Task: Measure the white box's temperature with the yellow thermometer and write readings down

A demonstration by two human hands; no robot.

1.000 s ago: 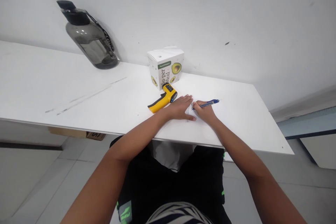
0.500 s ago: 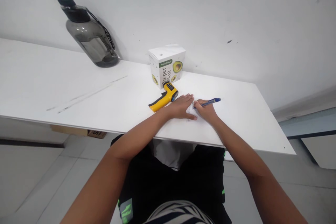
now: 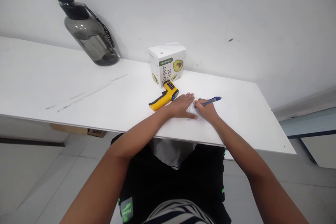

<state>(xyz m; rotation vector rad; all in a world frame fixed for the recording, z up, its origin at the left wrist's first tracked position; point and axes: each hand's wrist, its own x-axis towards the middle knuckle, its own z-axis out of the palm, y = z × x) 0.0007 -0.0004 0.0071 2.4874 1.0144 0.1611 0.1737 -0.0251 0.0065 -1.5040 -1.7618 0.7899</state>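
Note:
My right hand (image 3: 208, 111) grips a blue pen (image 3: 211, 100), its tip down on a white sheet of paper (image 3: 191, 110) that carries small dark marks. The paper's edges blend into the white tabletop. Flat across the paper's left side lies my left hand (image 3: 182, 106), fingers stretched and thumb apart, holding nothing. Just beyond that hand rests a yellow and black infrared thermometer gun (image 3: 164, 96) on its side. Behind it stands a white box (image 3: 167, 64) printed with avocados and "Su-per Meal".
A grey translucent water bottle (image 3: 90, 36) with a black lid stands at the back left, close to the wall. The white table (image 3: 126, 98) has its front edge by my lap. Under its left part a cardboard box (image 3: 76, 130) shows.
Both hands stay in nearly the same place, with the pen still in the right one. The view has shifted very slightly.

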